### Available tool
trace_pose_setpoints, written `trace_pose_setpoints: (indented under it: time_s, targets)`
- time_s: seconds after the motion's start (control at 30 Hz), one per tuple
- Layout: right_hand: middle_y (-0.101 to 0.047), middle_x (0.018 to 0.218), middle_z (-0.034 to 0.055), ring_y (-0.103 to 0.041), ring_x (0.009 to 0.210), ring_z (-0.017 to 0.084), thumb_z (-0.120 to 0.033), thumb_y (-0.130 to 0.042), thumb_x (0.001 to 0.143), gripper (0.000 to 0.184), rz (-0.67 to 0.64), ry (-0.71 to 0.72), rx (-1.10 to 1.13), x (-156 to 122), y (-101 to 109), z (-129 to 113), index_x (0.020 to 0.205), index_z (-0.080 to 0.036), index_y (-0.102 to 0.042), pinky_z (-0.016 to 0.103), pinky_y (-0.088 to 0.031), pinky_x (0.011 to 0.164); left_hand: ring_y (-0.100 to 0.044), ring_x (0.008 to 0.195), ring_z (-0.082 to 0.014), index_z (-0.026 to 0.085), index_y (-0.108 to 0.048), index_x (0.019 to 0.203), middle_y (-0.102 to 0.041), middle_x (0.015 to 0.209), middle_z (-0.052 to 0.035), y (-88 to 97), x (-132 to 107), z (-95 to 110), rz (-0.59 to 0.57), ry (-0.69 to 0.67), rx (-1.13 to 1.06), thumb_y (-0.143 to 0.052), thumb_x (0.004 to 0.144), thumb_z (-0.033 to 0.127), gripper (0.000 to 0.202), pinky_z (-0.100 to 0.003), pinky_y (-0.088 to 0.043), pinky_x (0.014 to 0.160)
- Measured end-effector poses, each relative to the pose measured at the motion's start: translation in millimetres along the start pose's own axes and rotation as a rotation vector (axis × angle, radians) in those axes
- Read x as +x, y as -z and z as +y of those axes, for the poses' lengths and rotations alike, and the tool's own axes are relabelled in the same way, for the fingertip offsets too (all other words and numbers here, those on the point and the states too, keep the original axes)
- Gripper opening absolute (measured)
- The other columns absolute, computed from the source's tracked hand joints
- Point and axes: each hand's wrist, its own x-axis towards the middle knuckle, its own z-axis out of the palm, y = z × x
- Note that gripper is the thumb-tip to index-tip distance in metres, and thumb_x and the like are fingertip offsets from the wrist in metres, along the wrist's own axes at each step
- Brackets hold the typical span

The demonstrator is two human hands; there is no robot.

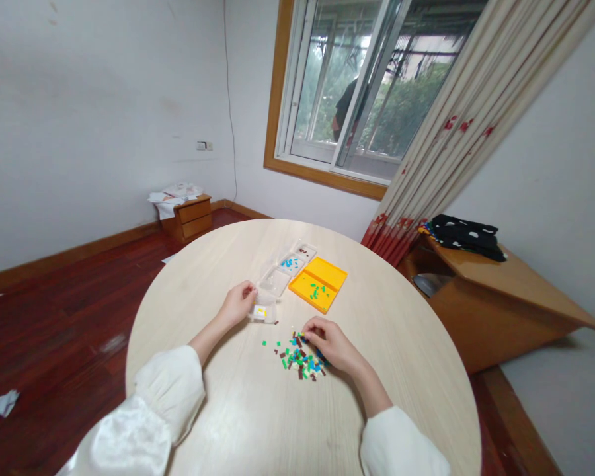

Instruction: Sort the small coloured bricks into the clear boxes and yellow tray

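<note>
My left hand (238, 303) rests on the round table (218, 410) with its fingers curled on the edge of a small clear plastic tray (264, 309) that holds yellow bits. My right hand (330, 342) lies over a loose pile of small coloured pieces (297, 358), green, brown, blue and white, its fingertips bent and pinched down among them. What those fingers hold, if anything, is hidden. Beyond the hands sit several clear trays (287, 268) with blue and brown pieces, and an orange tray (318, 283) with a few green pieces.
A low wooden cabinet (496, 297) with dark spotted cloth (469, 235) stands right of the table, under a curtain (466, 119). A small bedside cabinet (188, 217) with papers stands at the far wall. A person stands outside the window (347, 106).
</note>
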Motion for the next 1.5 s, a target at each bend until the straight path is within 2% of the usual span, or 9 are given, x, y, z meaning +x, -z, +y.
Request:
trace_pose_setpoints:
  time_s: [0.1, 0.2, 0.37, 0.53, 0.67, 0.83, 0.97, 1.1, 1.5]
  targets:
    - [-0.062, 0.064, 0.0013, -0.059, 0.062, 0.016, -0.038, -0.062, 0.072, 0.021, 0.216, -0.061, 0.235, 5.4, -1.0, 3.7, 0.072, -0.017, -0.062, 0.027, -0.046, 0.058, -0.049, 0.043, -0.0113, 0.019, -0.045, 0.066, -0.049, 0.049, 0.0061, -8.5, -6.6, 7.6, -0.039, 0.080, -0.211, -0.051, 0.069, 0.038, 0.020, -0.021, -0.036, 0.042]
    - [-0.066, 0.067, 0.0035, -0.062, 0.066, 0.018, -0.040, -0.069, 0.065, 0.025, 0.426, -0.031, 0.357, 9.8, -4.4, 3.5, 0.073, -0.017, -0.064, 0.030, -0.049, 0.063, -0.046, 0.036, -0.0100, 0.020, -0.042, 0.070, -0.049, 0.045, 0.0079, -19.9, -16.1, 16.3, -0.076, 0.121, -0.337, -0.054, 0.066, 0.045, 0.028, -0.019, -0.034, 0.037]
    - [-0.069, 0.073, 0.0048, -0.061, 0.067, 0.018, -0.033, -0.066, 0.069, 0.016, 0.600, 0.055, 0.223, 9.3, -21.2, -6.9, 0.072, -0.017, -0.068, 0.031, -0.049, 0.066, -0.042, 0.032, -0.0084, 0.021, -0.038, 0.073, -0.051, 0.043, 0.0084, -33.1, -32.6, 31.9, -0.121, 0.115, -0.437, -0.055, 0.066, 0.049, 0.034, -0.017, -0.032, 0.034]
    - [-0.070, 0.081, 0.0044, -0.061, 0.081, 0.018, -0.024, -0.058, 0.077, 0.013, 0.507, 0.229, 0.047, 5.5, -38.3, -16.3, 0.080, -0.021, -0.070, 0.033, -0.047, 0.078, -0.039, 0.030, -0.0070, 0.021, -0.037, 0.073, -0.045, 0.038, 0.0114, -34.6, -39.5, 40.5, -0.153, 0.103, -0.462, -0.056, 0.066, 0.048, 0.033, -0.015, -0.029, 0.034]
    - [-0.070, 0.090, 0.0057, -0.061, 0.088, 0.019, -0.022, -0.053, 0.082, 0.019, 0.445, 0.287, -0.020, 4.1, -38.3, -16.3, 0.091, -0.023, -0.069, 0.035, -0.046, 0.083, -0.038, 0.029, -0.0071, 0.021, -0.038, 0.073, -0.044, 0.037, 0.0115, -33.4, -37.2, 36.0, -0.143, 0.095, -0.445, -0.055, 0.067, 0.047, 0.031, -0.015, -0.028, 0.034]
    - [-0.068, 0.084, 0.0061, -0.060, 0.084, 0.020, -0.022, -0.049, 0.083, 0.019, 0.522, 0.243, -0.129, 5.2, -30.7, -5.6, 0.085, -0.021, -0.067, 0.035, -0.045, 0.078, -0.039, 0.030, -0.0079, 0.021, -0.039, 0.074, -0.045, 0.038, 0.0108, -25.3, -28.1, 28.5, -0.029, 0.089, -0.397, -0.054, 0.067, 0.045, 0.029, -0.016, -0.027, 0.033]
    - [-0.067, 0.079, 0.0052, -0.058, 0.080, 0.020, -0.017, -0.053, 0.080, 0.013, 0.338, 0.168, -0.333, 6.1, -32.2, 3.8, 0.078, -0.020, -0.066, 0.034, -0.042, 0.076, -0.042, 0.032, -0.0091, 0.022, -0.038, 0.075, -0.049, 0.041, 0.0098, -18.5, -22.6, 29.2, 0.050, 0.113, -0.389, -0.053, 0.066, 0.044, 0.028, -0.016, -0.028, 0.033]
    - [-0.065, 0.076, 0.0039, -0.056, 0.077, 0.019, -0.017, -0.058, 0.077, 0.008, 0.219, 0.069, -0.489, 5.1, -36.6, 1.8, 0.072, -0.019, -0.064, 0.032, -0.039, 0.073, -0.045, 0.034, -0.0104, 0.022, -0.038, 0.076, -0.052, 0.043, 0.0086, -19.4, -22.8, 30.2, 0.063, 0.138, -0.401, -0.052, 0.066, 0.044, 0.028, -0.017, -0.030, 0.034]
    - [-0.064, 0.075, 0.0031, -0.057, 0.076, 0.019, -0.013, -0.056, 0.074, 0.011, 0.212, 0.020, -0.579, 4.0, -36.6, 1.8, 0.069, -0.019, -0.062, 0.030, -0.037, 0.070, -0.041, 0.033, -0.0091, 0.021, -0.039, 0.075, -0.047, 0.040, 0.0097, -25.2, -22.2, 21.3, 0.040, 0.110, -0.371, -0.052, 0.069, 0.044, 0.027, -0.017, -0.028, 0.035]
